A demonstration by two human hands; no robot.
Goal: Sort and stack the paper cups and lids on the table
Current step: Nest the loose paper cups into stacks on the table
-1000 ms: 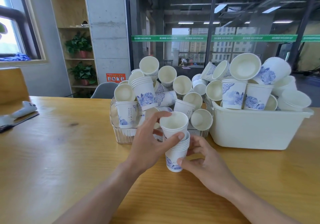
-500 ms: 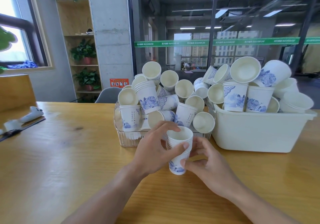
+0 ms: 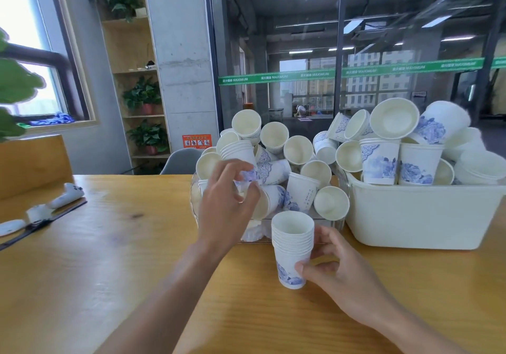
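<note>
Nested stack of paper cups, white with blue floral print low on the bottom cup, rims layered, upright on wooden table; right hand at 3 o'clock, fingers curled round it; left hand at 11 o'clock, blurred, fingers loosely apart before clear bin heaped with cups; white tub at 2 o'clock.

Wooden tabletop. Window left; shelf with potted plants beside concrete pillar. Glass partition behind.

Matt paper cups, glossy wooden table, smooth white plastic tub.
</note>
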